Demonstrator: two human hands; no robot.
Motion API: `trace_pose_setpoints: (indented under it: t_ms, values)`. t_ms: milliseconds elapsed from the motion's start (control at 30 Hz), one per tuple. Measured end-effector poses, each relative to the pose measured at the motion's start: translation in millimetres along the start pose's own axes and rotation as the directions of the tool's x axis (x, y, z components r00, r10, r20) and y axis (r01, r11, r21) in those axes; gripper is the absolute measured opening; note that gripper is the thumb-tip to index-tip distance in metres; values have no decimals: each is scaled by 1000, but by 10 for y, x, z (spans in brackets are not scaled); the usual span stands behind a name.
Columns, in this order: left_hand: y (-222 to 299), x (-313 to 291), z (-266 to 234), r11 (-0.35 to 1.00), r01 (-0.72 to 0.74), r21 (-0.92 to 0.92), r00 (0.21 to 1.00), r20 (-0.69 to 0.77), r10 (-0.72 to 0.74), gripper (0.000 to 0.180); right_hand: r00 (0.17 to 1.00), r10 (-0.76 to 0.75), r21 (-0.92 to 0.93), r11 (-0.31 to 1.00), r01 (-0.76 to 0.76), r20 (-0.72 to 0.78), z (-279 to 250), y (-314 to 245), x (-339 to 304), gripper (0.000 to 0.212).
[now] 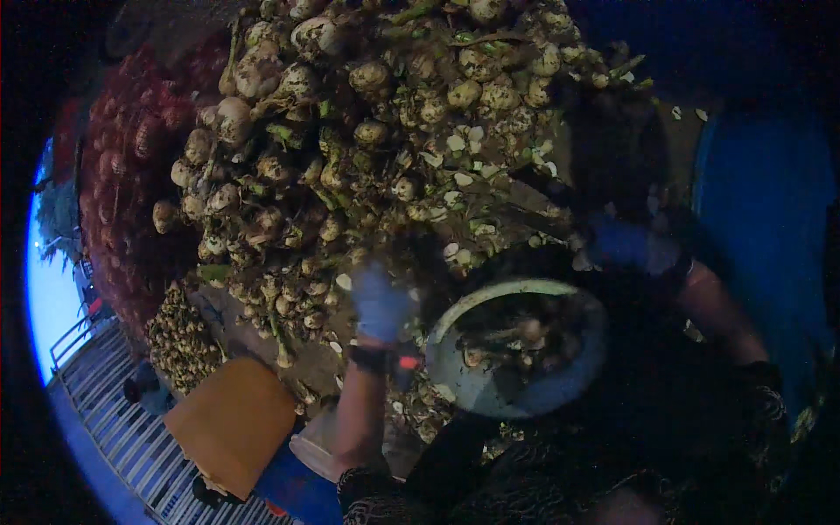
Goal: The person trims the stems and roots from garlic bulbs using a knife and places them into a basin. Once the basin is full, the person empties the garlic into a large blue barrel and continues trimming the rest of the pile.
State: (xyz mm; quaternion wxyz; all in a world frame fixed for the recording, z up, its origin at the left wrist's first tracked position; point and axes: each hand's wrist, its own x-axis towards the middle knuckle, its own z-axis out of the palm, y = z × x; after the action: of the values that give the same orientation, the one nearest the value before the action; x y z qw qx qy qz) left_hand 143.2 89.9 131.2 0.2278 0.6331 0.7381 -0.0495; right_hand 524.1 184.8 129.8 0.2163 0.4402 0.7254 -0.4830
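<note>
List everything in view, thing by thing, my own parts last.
Bulbs: too many to count, pale and soil-stained, upper middle
Pale scraps: many, whitish, right of the heap
Mesh sack: at least one, red, far left
Small bulbs: many, yellowish, below the sack
Container: one, orange-tan, lower left
Tub: one, greyish, beside the left forearm
Basin: one, pale, lower centre, dim contents inside
Slatted structure: one, pale, lower left edge
Large smooth object: one, blue, right edge
Wristband: one, dark, left wrist
Left hand: one, bluish glove, blurred, left of the basin
Right hand: one, bluish glove, in shadow, upper right of the basin
Forearms: two, partly bare, dark sleeves, lower edge and right
</note>
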Motion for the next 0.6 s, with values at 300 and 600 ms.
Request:
trace_pose_setpoints:
  t_ms: [300, 600]
  values:
    - [-1073, 227, 606, 752, 25, 659, 1000, -23, -13, 59, 912, -324, 830, 414, 375, -251, 263, 271, 57, 68]
    - [90, 177, 204, 747, -99, -658, 977, -205, -51, 44, 989, -149, 67, 986, 150, -24, -302, -662, -39, 36]
